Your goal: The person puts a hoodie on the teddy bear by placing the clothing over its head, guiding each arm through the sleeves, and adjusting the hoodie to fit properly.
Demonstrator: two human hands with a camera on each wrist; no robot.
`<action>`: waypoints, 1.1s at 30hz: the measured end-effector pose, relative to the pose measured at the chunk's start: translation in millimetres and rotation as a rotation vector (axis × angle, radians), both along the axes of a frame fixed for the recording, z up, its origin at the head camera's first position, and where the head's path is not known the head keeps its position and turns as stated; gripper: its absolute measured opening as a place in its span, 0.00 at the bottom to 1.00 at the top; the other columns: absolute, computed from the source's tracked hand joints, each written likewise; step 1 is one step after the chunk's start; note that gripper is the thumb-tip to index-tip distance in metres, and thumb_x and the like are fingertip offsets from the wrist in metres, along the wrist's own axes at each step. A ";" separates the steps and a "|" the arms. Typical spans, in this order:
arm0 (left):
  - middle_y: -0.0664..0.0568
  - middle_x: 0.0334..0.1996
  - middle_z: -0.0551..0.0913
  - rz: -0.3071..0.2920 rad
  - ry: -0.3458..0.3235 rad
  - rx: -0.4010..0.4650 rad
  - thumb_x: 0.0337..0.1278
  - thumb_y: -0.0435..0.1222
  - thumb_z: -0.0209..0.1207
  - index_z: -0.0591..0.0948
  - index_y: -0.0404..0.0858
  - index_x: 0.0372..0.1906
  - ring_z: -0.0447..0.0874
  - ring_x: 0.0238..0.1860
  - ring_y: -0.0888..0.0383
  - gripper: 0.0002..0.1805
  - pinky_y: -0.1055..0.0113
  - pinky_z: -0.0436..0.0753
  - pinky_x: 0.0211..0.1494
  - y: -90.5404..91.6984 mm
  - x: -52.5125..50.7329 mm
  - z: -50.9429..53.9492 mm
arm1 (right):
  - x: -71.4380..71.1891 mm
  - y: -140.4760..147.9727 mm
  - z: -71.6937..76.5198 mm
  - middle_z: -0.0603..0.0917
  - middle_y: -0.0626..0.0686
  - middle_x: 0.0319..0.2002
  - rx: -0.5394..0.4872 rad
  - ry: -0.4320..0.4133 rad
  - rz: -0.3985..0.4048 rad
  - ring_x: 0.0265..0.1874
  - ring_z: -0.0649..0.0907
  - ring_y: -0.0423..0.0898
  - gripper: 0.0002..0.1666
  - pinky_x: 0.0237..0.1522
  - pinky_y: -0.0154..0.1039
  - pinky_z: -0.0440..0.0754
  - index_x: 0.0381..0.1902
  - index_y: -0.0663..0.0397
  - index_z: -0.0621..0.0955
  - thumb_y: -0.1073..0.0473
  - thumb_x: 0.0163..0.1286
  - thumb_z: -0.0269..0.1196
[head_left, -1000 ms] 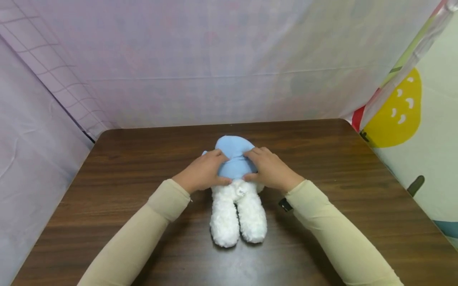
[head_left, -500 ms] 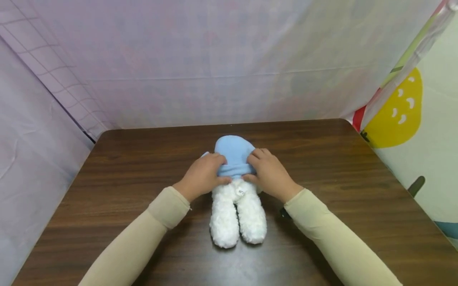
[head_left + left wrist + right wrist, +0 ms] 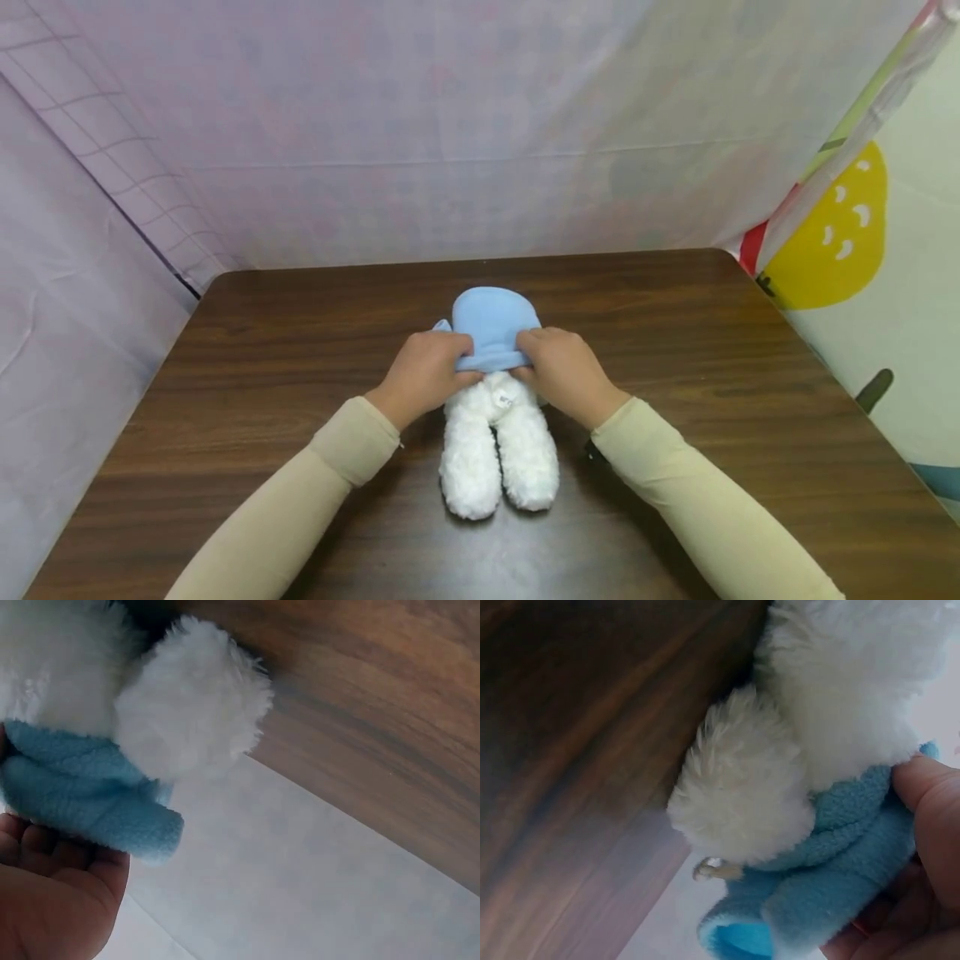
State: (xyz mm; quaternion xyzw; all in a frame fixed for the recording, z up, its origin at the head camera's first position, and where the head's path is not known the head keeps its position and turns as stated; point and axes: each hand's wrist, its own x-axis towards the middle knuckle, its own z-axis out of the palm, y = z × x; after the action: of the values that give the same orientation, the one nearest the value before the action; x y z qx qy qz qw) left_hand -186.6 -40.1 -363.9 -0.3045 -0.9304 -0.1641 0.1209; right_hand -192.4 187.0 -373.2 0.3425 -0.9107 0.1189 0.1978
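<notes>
A white fluffy plush toy (image 3: 471, 467) lies on the table with its two legs toward me and a small tag (image 3: 504, 402) between them. A light blue fleece garment (image 3: 495, 317) covers its upper part, and the toy's head is not visible. My left hand (image 3: 427, 371) pinches the garment's gathered lower edge on the left side, and my right hand (image 3: 566, 371) pinches the same edge on the right. Folds of the blue fleece (image 3: 97, 814) bunch above the fingers in the left wrist view. In the right wrist view, an open blue sleeve end (image 3: 742, 939) hangs below a white furry limb (image 3: 742, 787).
The dark brown wooden table (image 3: 262, 350) extends around the toy on all sides. A pale curtain (image 3: 450, 150) hangs along its far edge. To the right is a light cloth with a yellow printed shape (image 3: 832, 242).
Both thumbs and fingers have closed in on the garment. Its lower edge has bunched into a fold and risen slightly, while the upper cloth has smoothed out. The toy's legs stay in place.
</notes>
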 end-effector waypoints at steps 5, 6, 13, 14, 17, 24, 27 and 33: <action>0.52 0.34 0.85 -0.012 -0.150 0.027 0.61 0.51 0.65 0.81 0.39 0.57 0.82 0.33 0.58 0.26 0.61 0.81 0.43 -9.0 -1.4 2.9 | 0.6 1.7 1.8 0.76 0.49 0.28 -0.011 -0.074 0.027 0.21 0.73 0.43 0.15 0.25 0.40 0.76 0.39 0.56 0.77 0.55 0.64 0.71; 0.50 0.40 0.86 -0.024 -0.183 0.045 0.64 0.50 0.63 0.81 0.39 0.59 0.84 0.39 0.57 0.25 0.59 0.81 0.49 -10.8 -1.9 4.1 | 0.6 2.4 2.2 0.77 0.49 0.30 -0.015 -0.093 0.037 0.22 0.74 0.42 0.14 0.26 0.39 0.76 0.41 0.57 0.78 0.54 0.66 0.70; 0.51 0.30 0.74 0.000 -0.249 0.091 0.73 0.46 0.55 0.84 0.41 0.34 0.72 0.29 0.56 0.15 0.62 0.76 0.38 -8.3 -6.6 10.3 | -3.0 1.7 6.7 0.75 0.48 0.28 -0.137 -0.204 0.051 0.24 0.73 0.42 0.13 0.27 0.39 0.74 0.28 0.51 0.80 0.52 0.72 0.63; 0.51 0.34 0.73 0.012 -0.239 0.080 0.71 0.46 0.57 0.84 0.42 0.37 0.71 0.30 0.56 0.13 0.62 0.74 0.35 -6.5 -7.3 10.3 | -3.8 0.9 6.8 0.74 0.48 0.27 -0.137 -0.211 0.038 0.23 0.72 0.42 0.14 0.27 0.39 0.74 0.27 0.50 0.79 0.52 0.72 0.63; 0.45 0.52 0.71 0.046 -0.219 0.040 0.67 0.49 0.61 0.80 0.40 0.53 0.75 0.47 0.51 0.20 0.58 0.78 0.47 -1.0 -10.7 9.8 | -6.6 -0.8 6.0 0.74 0.51 0.33 -0.093 -0.195 -0.026 0.28 0.74 0.45 0.14 0.31 0.41 0.75 0.32 0.53 0.79 0.50 0.68 0.67; 0.41 0.77 0.52 0.035 -0.278 -0.039 0.68 0.51 0.58 0.59 0.38 0.77 0.50 0.76 0.44 0.40 0.50 0.58 0.73 0.7 -15.0 12.5 | -13.7 -3.9 5.6 0.68 0.65 0.66 -0.057 -0.253 -0.066 0.65 0.70 0.60 0.39 0.59 0.53 0.74 0.68 0.67 0.69 0.49 0.68 0.68; 0.42 0.75 0.59 0.022 -0.275 -0.035 0.69 0.49 0.58 0.61 0.37 0.76 0.56 0.74 0.45 0.38 0.52 0.62 0.72 -1.2 -14.3 12.5 | -15.1 -5.5 5.1 0.67 0.65 0.69 -0.035 -0.276 -0.051 0.67 0.69 0.59 0.39 0.63 0.51 0.72 0.69 0.69 0.68 0.49 0.70 0.65; 0.44 0.62 0.75 0.012 -0.195 -0.004 0.68 0.48 0.60 0.73 0.37 0.68 0.71 0.65 0.48 0.30 0.55 0.70 0.66 -1.1 -13.6 8.5 | -14.6 -7.4 5.4 0.74 0.64 0.62 -0.050 -0.214 -0.040 0.61 0.74 0.61 0.25 0.60 0.52 0.74 0.53 0.67 0.81 0.51 0.69 0.66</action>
State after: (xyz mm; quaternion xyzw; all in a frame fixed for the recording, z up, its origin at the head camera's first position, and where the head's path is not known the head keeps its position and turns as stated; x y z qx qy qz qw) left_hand -200.2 -41.2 -355.4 -0.2816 -0.9399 -0.1906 0.0301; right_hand -207.0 179.6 -367.8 0.3046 -0.9300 0.1737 0.1105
